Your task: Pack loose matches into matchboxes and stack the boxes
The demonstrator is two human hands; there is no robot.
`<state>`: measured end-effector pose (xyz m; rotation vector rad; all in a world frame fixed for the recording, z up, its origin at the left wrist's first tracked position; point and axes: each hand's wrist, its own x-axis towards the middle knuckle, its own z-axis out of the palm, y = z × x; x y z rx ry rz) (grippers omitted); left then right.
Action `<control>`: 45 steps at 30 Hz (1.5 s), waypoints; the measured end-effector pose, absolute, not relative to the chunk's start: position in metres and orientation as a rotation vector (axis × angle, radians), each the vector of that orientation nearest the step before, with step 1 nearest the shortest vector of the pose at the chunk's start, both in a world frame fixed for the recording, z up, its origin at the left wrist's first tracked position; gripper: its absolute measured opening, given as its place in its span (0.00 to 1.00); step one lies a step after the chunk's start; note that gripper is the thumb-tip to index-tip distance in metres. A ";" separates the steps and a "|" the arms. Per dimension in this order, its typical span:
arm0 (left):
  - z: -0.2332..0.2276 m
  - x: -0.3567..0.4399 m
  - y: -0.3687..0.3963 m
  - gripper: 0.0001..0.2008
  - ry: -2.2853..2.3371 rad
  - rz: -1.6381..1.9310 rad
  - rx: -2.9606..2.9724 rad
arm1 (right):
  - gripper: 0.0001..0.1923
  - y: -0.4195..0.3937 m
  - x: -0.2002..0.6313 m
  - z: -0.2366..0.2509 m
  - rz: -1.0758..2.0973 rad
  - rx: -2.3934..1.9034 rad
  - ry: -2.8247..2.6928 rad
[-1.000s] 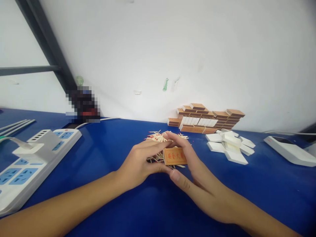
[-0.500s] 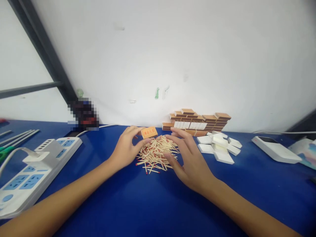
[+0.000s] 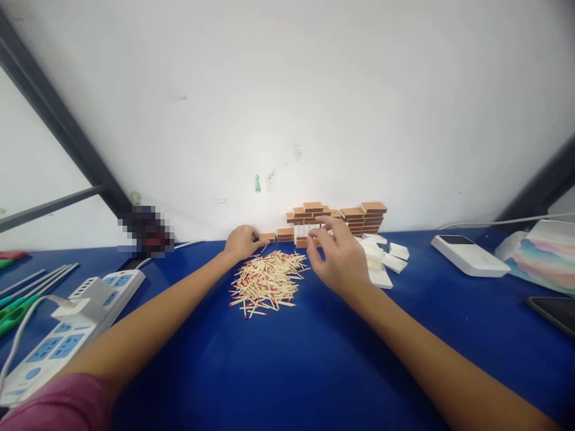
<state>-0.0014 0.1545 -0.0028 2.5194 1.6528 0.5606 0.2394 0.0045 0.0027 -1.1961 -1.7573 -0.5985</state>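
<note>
My left hand [image 3: 242, 242] is closed on a small orange-brown matchbox [image 3: 268, 237], low on the table near the wall. Beside that box, on its right, lie stacked matchboxes [image 3: 284, 234]. A loose heap of red-tipped matches [image 3: 268, 280] spreads in front of my left hand. My right hand [image 3: 340, 254] hovers with its fingers apart and bent, right of the heap. It partly covers the larger stack of matchboxes [image 3: 313, 208], in which a row of white pieces stands upright. White box-like pieces [image 3: 380, 278] lie in a pile beyond my right wrist.
A power strip [image 3: 130, 284] with a plugged-in charger [image 3: 81, 306] is on the left, near green-handled scissors [image 3: 13, 314] and grey rods [image 3: 51, 278]. To the right are a white device [image 3: 469, 256], a colourful packet [image 3: 545, 254] and a dark phone-like object [image 3: 554, 311]. The wall closes off the back.
My left hand has carried the matchbox from above the match heap to the back, down beside the stack. My right hand stays open and is farther from the heap. The view has shifted right.
</note>
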 end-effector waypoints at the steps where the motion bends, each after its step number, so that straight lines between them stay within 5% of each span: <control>1: -0.003 0.000 0.154 0.19 1.649 0.551 2.524 | 0.09 0.004 0.238 0.003 -0.601 -1.199 -1.763; 11: 0.016 -0.017 0.130 0.24 1.749 0.652 2.504 | 0.10 0.007 0.244 0.004 -0.654 -1.256 -1.823; 19: -0.005 -0.093 0.081 0.20 1.892 0.763 2.522 | 0.15 0.014 0.285 0.020 -0.730 -1.776 -1.751; 24: -0.010 -0.093 0.090 0.18 1.878 0.833 2.641 | 0.16 0.013 0.353 0.031 -0.340 -2.040 -1.849; 30: -0.008 -0.081 0.077 0.16 1.685 0.915 2.890 | 0.29 0.007 0.402 0.023 0.139 -2.131 -1.937; 34: -0.005 -0.075 0.070 0.13 1.473 1.109 3.046 | 0.24 0.006 0.405 0.026 0.218 -2.122 -1.955; 40: 0.009 -0.069 0.059 0.11 1.061 1.353 3.142 | 0.18 -0.006 0.351 0.048 0.032 -1.804 -1.911; 45: 0.011 -0.057 0.041 0.21 0.670 1.239 3.027 | 0.14 -0.041 0.241 0.046 0.644 -1.526 -2.371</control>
